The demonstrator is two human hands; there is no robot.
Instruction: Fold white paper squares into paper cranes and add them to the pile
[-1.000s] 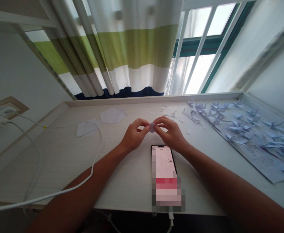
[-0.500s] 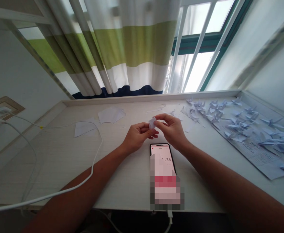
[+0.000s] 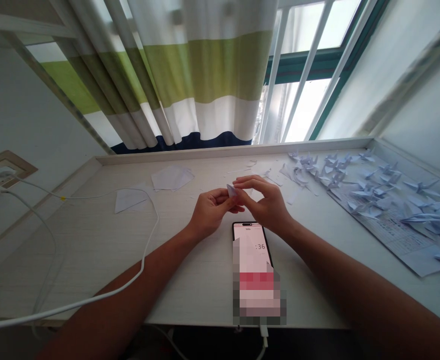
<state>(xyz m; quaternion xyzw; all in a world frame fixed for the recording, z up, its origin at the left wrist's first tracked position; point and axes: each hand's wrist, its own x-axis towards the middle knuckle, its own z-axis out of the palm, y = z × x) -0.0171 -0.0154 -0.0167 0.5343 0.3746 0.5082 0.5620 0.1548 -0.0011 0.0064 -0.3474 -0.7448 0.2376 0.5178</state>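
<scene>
A small folded piece of white paper (image 3: 231,190) is pinched between my two hands, above the middle of the white desk. My left hand (image 3: 212,209) grips it from the left, with the thumb on the near side. From the right, my right hand (image 3: 265,199) holds it by the thumb, its other fingers reaching over the top. The paper's upper end shows as a narrow point; its lower part is hidden by my fingers. Just below my hands lies a phone (image 3: 249,255) with a timer on its screen, partly blurred out.
Many folded paper cranes (image 3: 372,187) cover the desk's right side, some on a printed sheet (image 3: 403,245). Paper squares (image 3: 171,178) lie back left, another sheet (image 3: 130,199) nearer. Paper scraps (image 3: 267,175) lie behind my hands. A white cable (image 3: 143,250) crosses my left forearm.
The paper has turned from a broad flat face to a narrow point. My right fingers have closed over it a little more. The timer has advanced one second.
</scene>
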